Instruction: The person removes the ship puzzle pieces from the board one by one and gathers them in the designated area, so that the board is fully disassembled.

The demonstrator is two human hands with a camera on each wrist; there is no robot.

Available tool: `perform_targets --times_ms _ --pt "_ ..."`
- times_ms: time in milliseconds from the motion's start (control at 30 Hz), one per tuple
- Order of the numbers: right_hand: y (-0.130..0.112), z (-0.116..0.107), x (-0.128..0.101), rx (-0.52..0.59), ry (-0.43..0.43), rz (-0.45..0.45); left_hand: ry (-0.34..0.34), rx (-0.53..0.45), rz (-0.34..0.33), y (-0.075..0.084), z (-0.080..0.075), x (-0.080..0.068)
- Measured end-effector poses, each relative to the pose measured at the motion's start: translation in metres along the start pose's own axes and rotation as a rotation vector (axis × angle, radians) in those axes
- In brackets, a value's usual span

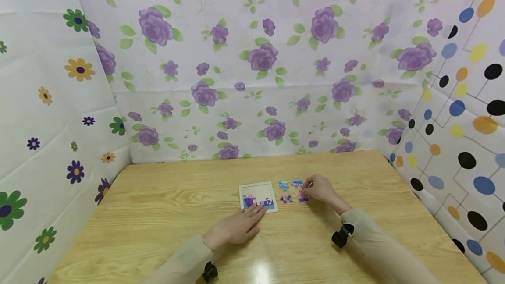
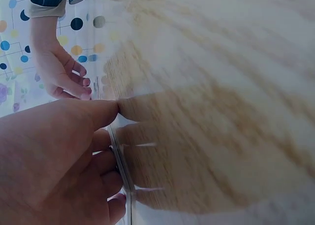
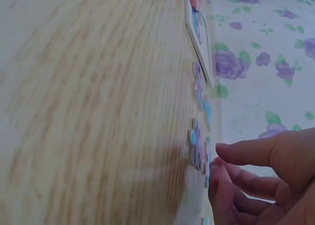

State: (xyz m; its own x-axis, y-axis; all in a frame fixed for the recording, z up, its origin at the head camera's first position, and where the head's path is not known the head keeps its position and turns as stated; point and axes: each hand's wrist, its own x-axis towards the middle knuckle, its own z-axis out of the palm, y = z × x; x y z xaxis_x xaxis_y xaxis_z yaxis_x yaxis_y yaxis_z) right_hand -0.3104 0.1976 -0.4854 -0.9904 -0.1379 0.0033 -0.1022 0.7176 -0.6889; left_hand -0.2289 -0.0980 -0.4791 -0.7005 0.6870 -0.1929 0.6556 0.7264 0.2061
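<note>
1. Light wooden tabletop (image 1: 158,214), w/ floral & dotted cloth walls (image 1: 256,78) on three sides.
2. Small white square puzzle tray (image 1: 258,196) lies flat near table centre; purple/blue picture bits fill its near edge, the rest of it is blank white.
3. Left hand (image 1: 236,227) sits at approx 7 o'clock of the tray, palm down, fingers straight & relaxed, tips reaching onto the tray's near-left corner. Nothing gripped. In the left wrist view the fingertips (image 2: 106,112) press against the thin tray edge (image 2: 120,161).
4. Loose purple and blue jigsaw pieces (image 1: 289,191), a small cluster, lie at 3 o'clock of the tray, just beside it, flat on the wood. Right wrist view shows them edge-on in a row (image 3: 199,131), the tray (image 3: 199,33) beyond them.
5. Right hand (image 1: 321,189) rests at 3 o'clock of the cluster, fingers curled, tips at one purple jigsaw piece (image 1: 302,196) on the right edge of the cluster. Looks like a pinch on it; the right wrist view shows thumb & curled fingers (image 3: 236,180) closing at the nearest piece, though contact is blurry.
6. Both forearms in beige sleeves (image 1: 367,240); black wrist-cam mounts (image 1: 342,235) on each wrist.
7. Hands apart, tray & pieces between them.
</note>
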Motion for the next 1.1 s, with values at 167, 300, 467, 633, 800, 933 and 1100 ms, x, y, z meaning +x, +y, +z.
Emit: perform_targets --times_ms 167,300,467,633,800,933,1100 --pt "-0.008 0.003 0.003 0.017 -0.038 -0.014 0.003 0.002 0.013 -0.002 0.001 0.001" --pt "-0.014 0.009 0.007 0.054 -0.073 -0.059 0.015 0.012 0.018 -0.006 0.004 0.003" --pt "-0.023 0.020 0.012 0.096 -0.112 -0.067 0.017 0.028 0.017 -0.009 0.008 0.004" --pt "-0.032 0.029 0.016 0.059 -0.112 -0.100 0.021 0.025 0.012 -0.012 0.014 0.004" --pt "-0.038 0.035 0.019 0.078 -0.125 -0.141 0.031 0.042 0.021 -0.012 0.011 0.004" --pt "-0.042 0.042 0.022 0.077 -0.141 -0.184 0.022 0.037 0.023 -0.011 0.008 0.003" --pt "-0.047 0.051 0.026 0.092 -0.206 -0.263 0.006 0.008 0.024 -0.010 0.005 0.000"
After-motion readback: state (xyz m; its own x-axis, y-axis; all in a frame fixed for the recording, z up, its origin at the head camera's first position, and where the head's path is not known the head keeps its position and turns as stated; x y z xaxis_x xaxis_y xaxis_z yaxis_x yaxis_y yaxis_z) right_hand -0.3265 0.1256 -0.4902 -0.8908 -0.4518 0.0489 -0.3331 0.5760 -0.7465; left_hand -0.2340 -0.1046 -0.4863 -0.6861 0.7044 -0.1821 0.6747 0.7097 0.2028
